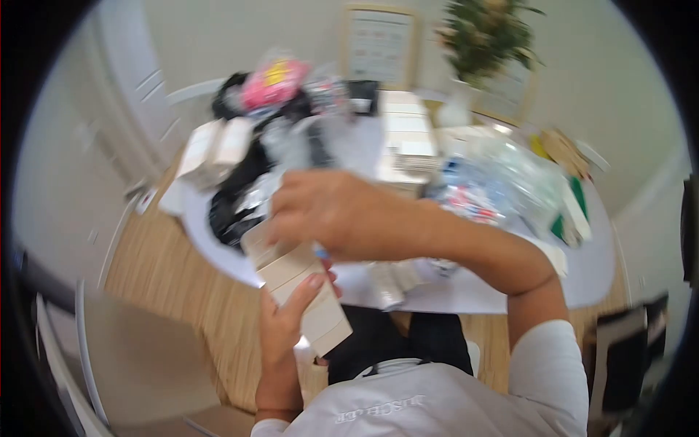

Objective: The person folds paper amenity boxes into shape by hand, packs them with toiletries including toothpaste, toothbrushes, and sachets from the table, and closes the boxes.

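My left hand [287,313] is wrapped round a row of small cream boxes [317,309], its thumb lying across their faces. The row tilts from upper left to lower right, above the table's front edge. My right hand [309,211] is at the upper end of the row, fingers curled down by a raised cream flap or card [256,244]. Blur and the hand itself hide what those fingers hold, if anything. A bit of blue shows between the hands, too small to name.
The white table [218,251] bears black plastic bags [233,200], a pink package [273,84], stacks of cream boxes [408,131], clear plastic bags [524,182] and a white vase [456,105] with flowers. A beige chair [138,349] stands at the lower left.
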`<state>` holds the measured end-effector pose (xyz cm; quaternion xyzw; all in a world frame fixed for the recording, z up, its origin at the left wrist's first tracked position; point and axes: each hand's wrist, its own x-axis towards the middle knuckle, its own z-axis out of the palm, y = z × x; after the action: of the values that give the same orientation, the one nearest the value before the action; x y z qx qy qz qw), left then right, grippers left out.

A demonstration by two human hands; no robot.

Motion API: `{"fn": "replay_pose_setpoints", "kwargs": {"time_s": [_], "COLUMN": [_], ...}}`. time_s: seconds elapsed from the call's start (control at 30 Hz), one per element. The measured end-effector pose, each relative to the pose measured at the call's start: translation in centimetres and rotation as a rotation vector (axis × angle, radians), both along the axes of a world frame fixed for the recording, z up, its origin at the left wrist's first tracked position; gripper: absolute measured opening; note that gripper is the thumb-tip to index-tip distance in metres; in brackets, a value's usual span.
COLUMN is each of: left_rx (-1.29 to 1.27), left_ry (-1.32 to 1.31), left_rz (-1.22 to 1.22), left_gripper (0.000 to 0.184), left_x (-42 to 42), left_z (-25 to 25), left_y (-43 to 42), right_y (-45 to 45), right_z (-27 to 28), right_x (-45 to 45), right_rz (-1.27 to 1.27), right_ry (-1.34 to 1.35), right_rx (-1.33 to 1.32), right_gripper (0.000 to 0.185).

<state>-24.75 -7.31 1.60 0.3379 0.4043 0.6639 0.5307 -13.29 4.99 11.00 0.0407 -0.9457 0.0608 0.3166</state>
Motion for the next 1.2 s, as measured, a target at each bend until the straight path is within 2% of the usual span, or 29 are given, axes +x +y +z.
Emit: {"fn": "replay_pose_setpoints", "kwargs": {"time_s": [0.13,0.2,0.27,0.33,0.4,0.47,0.5,0.53,0.57,0.6,0.67,0.73,0.8,0.83,0.87,0.93,1.0,1.07,1.13,1.2], "left_rx": [0.009,0.017,0.007,0.042,0.027,0.002,-0.001,0.001,0.004,0.008,0.007,0.036,0.057,0.073,0.064,0.186,0.158,0.731,0.759,0.842], "left_ry": [0.071,0.026,-0.012,0.09,0.091,0.09,0.079,0.077,0.088,0.098,0.066,0.097,0.104,0.106,0.109,0.158,0.227,0.727,0.768,0.749], "left_rz": [-0.181,-0.259,-0.314,-0.363,-0.424,-0.512,-0.518,-0.514,-0.545,-0.575,-0.586,-0.666,-0.643,-0.63,-0.605,-0.544,-0.486,-0.455,-0.412,-0.338], "left_gripper": [0.024,0.025,0.025,0.035,0.033,0.028,0.027,0.027,0.027,0.028,0.029,0.031,0.031,0.03,0.03,0.029,0.03,0.036,0.04,0.039], "left_x": [3.3,5.1,7.1,9.0,10.4,11.8,12.6,13.2,13.8,14.5,15.6,16.3,16.8,17.0,17.2,17.2,16.7,15.7,15.5,15.4], "left_z": [0.5,0.7,0.8,0.8,0.9,1.0,0.9,0.8,0.7,0.7,0.9,0.7,1.1,1.2,1.4,1.6,2.5,2.6,2.8,2.7], "left_y": [0.5,0.4,0.5,0.8,1.2,1.5,1.7,1.9,2.1,2.3,2.5,2.9,3.1,3.2,3.2,3.2,3.4,4.4,4.2,4.0], "right_y": [-1.6,-2.2,-2.8,-3.5,-3.8,-3.5,-2.6,-0.6,1.1,4.6,12.2,17.1,17.4,17.5,17.7,18.4,18.7,18.8,20.7,18.9], "right_z": [-0.7,-0.6,-0.8,-0.9,-0.7,0.3,1.1,1.8,3.1,3.4,2.0,-1.0,-2.4,-4.0,-5.2,-5.8,-6.0,-5.4,-5.2,-2.5], "right_x": [5.6,8.1,10.6,13.1,15.6,18.0,19.6,21.5,23.2,25.2,29.7,32.2,31.2,30.5,30.2,28.4,28.4,28.6,29.5,28.5], "right_rz": [-0.108,-0.118,-0.167,-0.2,-0.223,-0.173,-0.19,-0.252,-0.488,-0.666,-0.908,-1.002,-0.991,-1.044,-1.058,-1.228,-1.254,-1.238,-1.166,-1.101], "right_ry": [0.055,0.05,0.055,0.05,-0.013,-0.014,0.144,0.223,0.33,0.399,0.241,-0.126,-0.457,-0.485,-0.539,-0.696,-0.539,-0.252,0.123,0.505], "right_rx": [-0.041,-0.155,-0.156,-0.168,-0.168,-0.303,-0.448,-0.631,-0.729,-0.625,-0.539,-0.324,-0.222,-0.128,0.063,0.003,0.046,0.003,0.061,-0.011], "right_gripper": [0.015,0.028,0.027,0.026,0.025,0.026,0.027,0.022,0.018,0.018,0.017,0.024,0.032,0.038,0.032,0.022,0.016,0.014,0.017,0.014]}}
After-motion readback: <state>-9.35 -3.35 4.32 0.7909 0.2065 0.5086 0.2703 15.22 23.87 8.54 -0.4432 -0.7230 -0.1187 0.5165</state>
